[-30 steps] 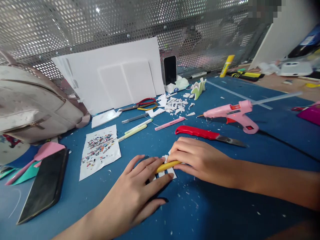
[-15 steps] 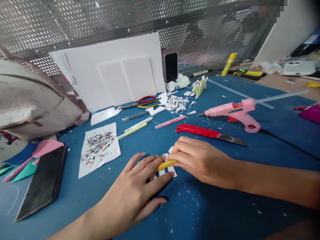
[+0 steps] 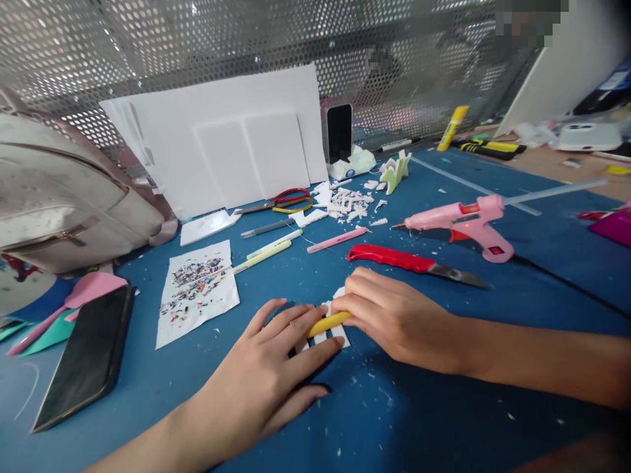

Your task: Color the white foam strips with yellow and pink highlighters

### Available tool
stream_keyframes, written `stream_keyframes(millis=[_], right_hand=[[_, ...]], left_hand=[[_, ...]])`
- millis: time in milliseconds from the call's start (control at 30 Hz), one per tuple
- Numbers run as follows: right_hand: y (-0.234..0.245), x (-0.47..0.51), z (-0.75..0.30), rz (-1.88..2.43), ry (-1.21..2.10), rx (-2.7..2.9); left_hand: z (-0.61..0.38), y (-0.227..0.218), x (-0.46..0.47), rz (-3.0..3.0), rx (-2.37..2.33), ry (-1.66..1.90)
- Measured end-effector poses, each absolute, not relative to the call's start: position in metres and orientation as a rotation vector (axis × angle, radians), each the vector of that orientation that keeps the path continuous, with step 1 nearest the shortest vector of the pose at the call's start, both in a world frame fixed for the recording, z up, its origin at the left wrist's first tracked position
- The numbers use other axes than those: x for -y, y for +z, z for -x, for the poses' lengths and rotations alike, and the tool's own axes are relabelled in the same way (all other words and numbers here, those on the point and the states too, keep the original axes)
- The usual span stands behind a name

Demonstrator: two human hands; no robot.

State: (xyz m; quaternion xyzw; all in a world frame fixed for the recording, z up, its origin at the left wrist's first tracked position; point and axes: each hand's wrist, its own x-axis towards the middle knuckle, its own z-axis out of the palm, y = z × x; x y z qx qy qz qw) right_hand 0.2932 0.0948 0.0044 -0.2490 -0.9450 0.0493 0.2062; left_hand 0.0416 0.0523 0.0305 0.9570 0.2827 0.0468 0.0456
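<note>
My left hand (image 3: 266, 374) lies on the table with its fingers spread. Its fingertips rest over a small white piece with dark stripes (image 3: 340, 336), most of which is hidden under both hands. A slim yellow piece (image 3: 329, 324) crosses over the stripes; one end reaches between my left fingers. The other end runs into the closed fingers of my right hand (image 3: 389, 315). I cannot make out whether this yellow piece is a pen or a strip. Just beyond my right hand lies a red-handled knife (image 3: 394, 258), blade to the right.
A pink glue gun (image 3: 458, 217) with its cord lies at right. Beyond my hands are pens (image 3: 338, 240), scissors (image 3: 276, 201) and white scraps (image 3: 350, 205). To the left are a paper with coloured bits (image 3: 172, 328), a phone (image 3: 83, 361) and a bag (image 3: 73, 197). A white board (image 3: 162, 131) leans behind.
Both hands keep nearly the same pose around the yellow piece, with my right hand shifted very slightly. The camera view has moved a little. Nothing is picked up or let go.
</note>
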Motion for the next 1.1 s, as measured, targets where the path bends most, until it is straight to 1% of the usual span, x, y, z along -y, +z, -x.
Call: stream_keyframes(millis=[900,1100], right_hand=[[0.0105,-0.0939,-0.293,0.754,0.401,2.516],[0.0122,-0.0936,-0.294,0.76,0.394,2.491]], left_hand=[[-0.0396,0.0388,-0.0552,-2.786,-0.859,0.157],[-0.0395,0.0383,-0.0557,-2.803,-0.857,0.137]])
